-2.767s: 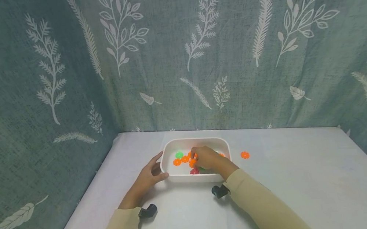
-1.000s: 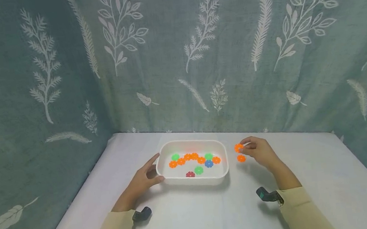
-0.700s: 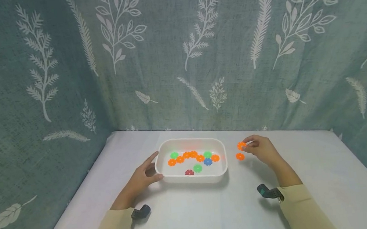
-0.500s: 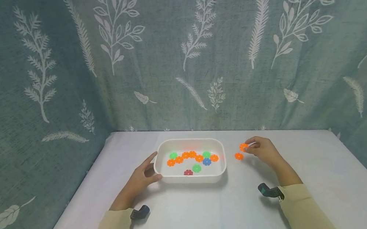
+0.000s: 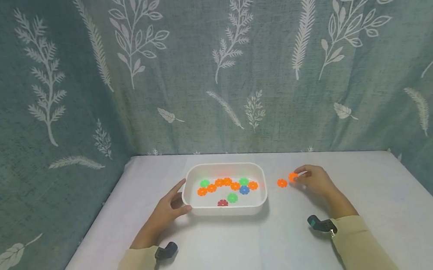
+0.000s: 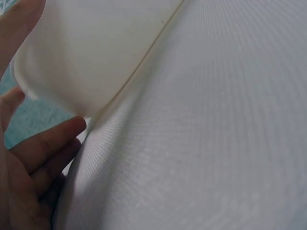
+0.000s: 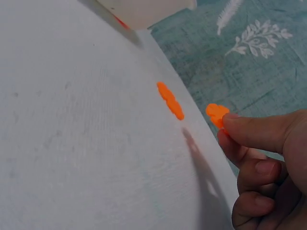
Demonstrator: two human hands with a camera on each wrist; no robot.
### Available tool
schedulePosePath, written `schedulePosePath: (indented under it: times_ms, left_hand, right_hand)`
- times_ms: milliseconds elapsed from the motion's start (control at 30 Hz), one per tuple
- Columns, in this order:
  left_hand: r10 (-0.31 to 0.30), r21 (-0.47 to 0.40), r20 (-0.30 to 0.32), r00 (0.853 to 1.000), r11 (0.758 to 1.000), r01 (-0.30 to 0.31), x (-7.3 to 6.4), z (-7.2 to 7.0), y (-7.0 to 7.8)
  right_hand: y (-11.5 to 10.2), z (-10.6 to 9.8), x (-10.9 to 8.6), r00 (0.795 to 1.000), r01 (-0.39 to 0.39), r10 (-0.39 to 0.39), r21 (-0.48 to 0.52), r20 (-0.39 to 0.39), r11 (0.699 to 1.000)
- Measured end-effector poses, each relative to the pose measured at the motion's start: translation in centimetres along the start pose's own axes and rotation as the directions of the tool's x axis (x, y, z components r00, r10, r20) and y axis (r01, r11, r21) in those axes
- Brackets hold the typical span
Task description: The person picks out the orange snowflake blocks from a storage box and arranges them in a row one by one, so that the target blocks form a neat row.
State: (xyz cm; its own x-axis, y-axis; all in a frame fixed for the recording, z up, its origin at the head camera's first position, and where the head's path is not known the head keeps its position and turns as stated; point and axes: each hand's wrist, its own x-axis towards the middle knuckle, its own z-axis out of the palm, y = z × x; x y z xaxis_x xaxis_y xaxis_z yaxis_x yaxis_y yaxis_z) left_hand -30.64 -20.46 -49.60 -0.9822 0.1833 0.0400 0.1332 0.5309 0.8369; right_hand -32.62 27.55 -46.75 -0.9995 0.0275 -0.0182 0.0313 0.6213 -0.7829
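In the head view a white plastic tub (image 5: 224,211) stands on the table, with small notched interlocking discs inside. My left hand (image 5: 168,205) rests against its left end, thumb at the front corner and fingers along the side. The left wrist view shows those loose fingers (image 6: 48,143) touching the tub's corner. To the right of the tub, my right hand (image 5: 316,180) pinches an orange interlocking disc (image 7: 217,114) between thumb and forefinger, the other fingers curled below. Just left of it, a second orange disc (image 5: 281,183) lies flat on the table.
The tub holds several orange discs, a few green ones, a blue disc (image 5: 244,190) and a red disc (image 5: 222,202). A white cloth covers the table (image 5: 228,255). A leaf-patterned teal curtain (image 5: 199,123) hangs behind and on the left.
My right hand left the tub and brought an orange disc to the right. It then moved slightly right and lower, beside the disc on the table. My left hand stayed at the tub.
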Motion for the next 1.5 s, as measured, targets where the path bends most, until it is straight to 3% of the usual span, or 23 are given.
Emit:
schedulePosePath:
  times_ms: [200, 533, 1200, 1500]
  left_hand:
    - [0.004, -0.006, 0.010, 1.000, 1.000, -0.004, 0.0, -0.2, 0.0]
    - [-0.022, -0.009, 0.008, 1.000, 1.000, 0.022, -0.2, -0.1, -0.3]
    - [-0.014, -0.010, 0.006, 1.000, 1.000, 0.014, -0.4, 0.0, -0.4]
    - [-0.003, -0.024, 0.011, 1.000, 1.000, 0.003, 0.0, -0.1, 0.0]
  right_hand:
    - [0.5, 0.7, 0.0, 0.998, -0.056, 0.055, -0.053, -0.026, 0.997]
    - [1.1, 1.7, -0.4, 0.998, -0.004, -0.006, -0.150, -0.067, 0.989]
    - [0.9, 1.6, 0.1, 0.998, -0.058, 0.048, -0.217, -0.049, 0.975]
    - [0.6, 1.1, 0.0, 0.998, -0.025, 0.011, -0.232, -0.059, 0.972]
